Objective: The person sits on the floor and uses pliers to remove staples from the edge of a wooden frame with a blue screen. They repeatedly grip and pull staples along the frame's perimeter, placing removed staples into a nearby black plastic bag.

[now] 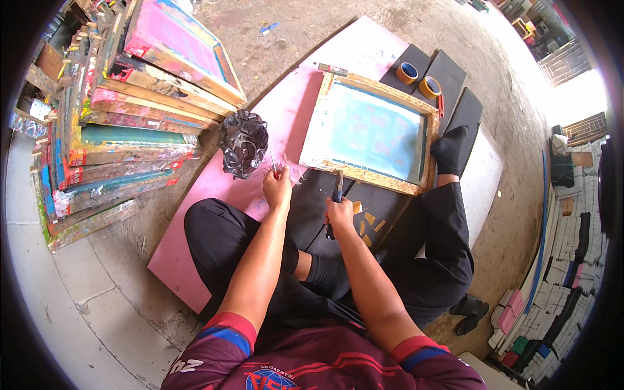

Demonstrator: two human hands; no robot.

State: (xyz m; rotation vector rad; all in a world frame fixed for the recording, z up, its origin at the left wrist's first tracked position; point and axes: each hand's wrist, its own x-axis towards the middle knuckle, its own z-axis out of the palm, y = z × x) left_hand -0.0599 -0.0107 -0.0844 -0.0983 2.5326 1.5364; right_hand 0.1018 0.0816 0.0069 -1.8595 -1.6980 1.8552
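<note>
Near the black crumpled plastic bag [244, 144], my left hand [278, 190] is closed on a small item with a bit of red and thin pale tips, too small to name. My right hand [340, 213] grips a dark-handled tool [337, 190]; its narrow head points at the near rail of a wooden screen frame [374, 178], and I cannot tell whether they touch. Pale blue mesh [374, 130] with faint pinkish patches fills the frame, which leans over the boards by my right foot. Small tan strips [368, 220] are scattered below my right hand.
A pink board [185, 263] and black boards [448, 68] lie under me. Paint-stained screen frames [123, 156] are stacked at the left. Two orange tape rolls [429, 87] and a red-handled item [441, 105] sit beyond the frame. White stacked material [565, 260] lines the right.
</note>
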